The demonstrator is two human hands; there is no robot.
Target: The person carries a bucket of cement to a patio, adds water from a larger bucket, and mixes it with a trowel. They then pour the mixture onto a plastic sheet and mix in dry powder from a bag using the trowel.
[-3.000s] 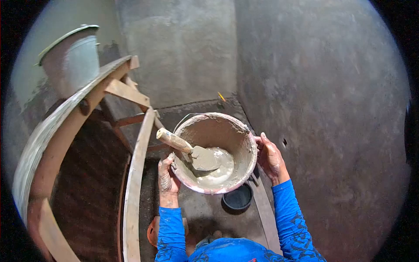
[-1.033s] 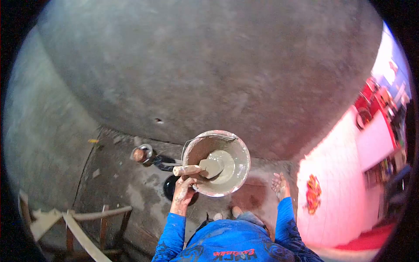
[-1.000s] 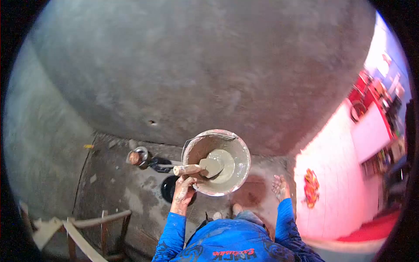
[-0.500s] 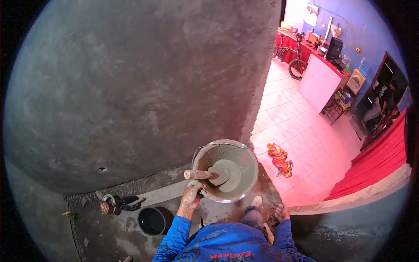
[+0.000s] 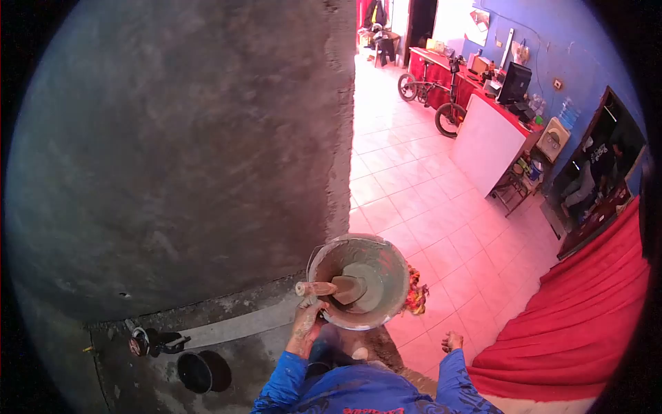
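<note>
Person is carrying the mortar bucket [image 5: 358, 281] w/ trowel [image 5: 336, 288] inside, left hand [image 5: 308, 321] grip closed on the rim, right hand [image 5: 452, 341] hanging free, fingers loose; next prob needs level set-down.

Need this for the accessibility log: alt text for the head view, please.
Seen from above, the person's left hand carries a bucket of wet grey mortar by its rim, a wooden-handled trowel resting inside. The right hand hangs free beside it. A rough cement wall fills the left; a pink tiled floor with a parked bicycle opens to the right.
</note>
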